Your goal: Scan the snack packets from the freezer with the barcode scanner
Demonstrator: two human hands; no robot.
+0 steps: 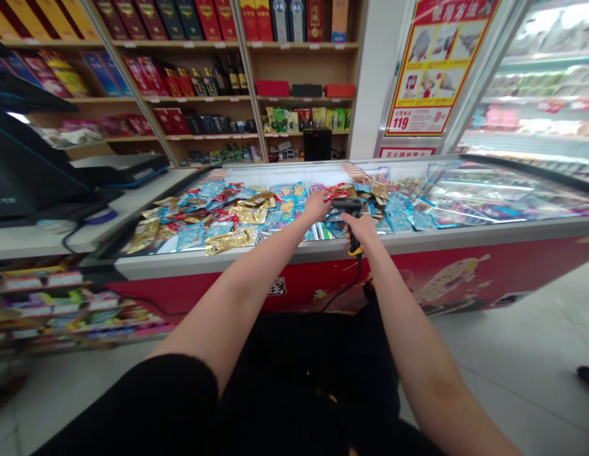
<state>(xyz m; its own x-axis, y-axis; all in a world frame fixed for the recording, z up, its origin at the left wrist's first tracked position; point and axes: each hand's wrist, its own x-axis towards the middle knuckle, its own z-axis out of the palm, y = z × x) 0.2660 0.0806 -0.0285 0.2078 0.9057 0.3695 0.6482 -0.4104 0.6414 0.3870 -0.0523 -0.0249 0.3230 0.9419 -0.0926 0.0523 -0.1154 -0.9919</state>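
My right hand [361, 231] is closed round the handle of a black barcode scanner [346, 208] with a yellow base, and its cable hangs down in front of the freezer. The scanner head points at the packets just beyond it. My left hand [317, 206] reaches into the red chest freezer [465, 244] and rests with curled fingers on a red snack packet [336, 191]. Whether it grips the packet is not clear. Several blue, gold and red ice-cream packets [228, 218] fill the freezer.
A checkout counter with a black monitor [23, 171] stands at the left, with shelves of small goods under it. Wooden shelves of boxed bottles [204, 63] line the back wall. A glass-door cooler [536, 95] stands at the right. Someone's shoe [588, 376] shows on the tiled floor.
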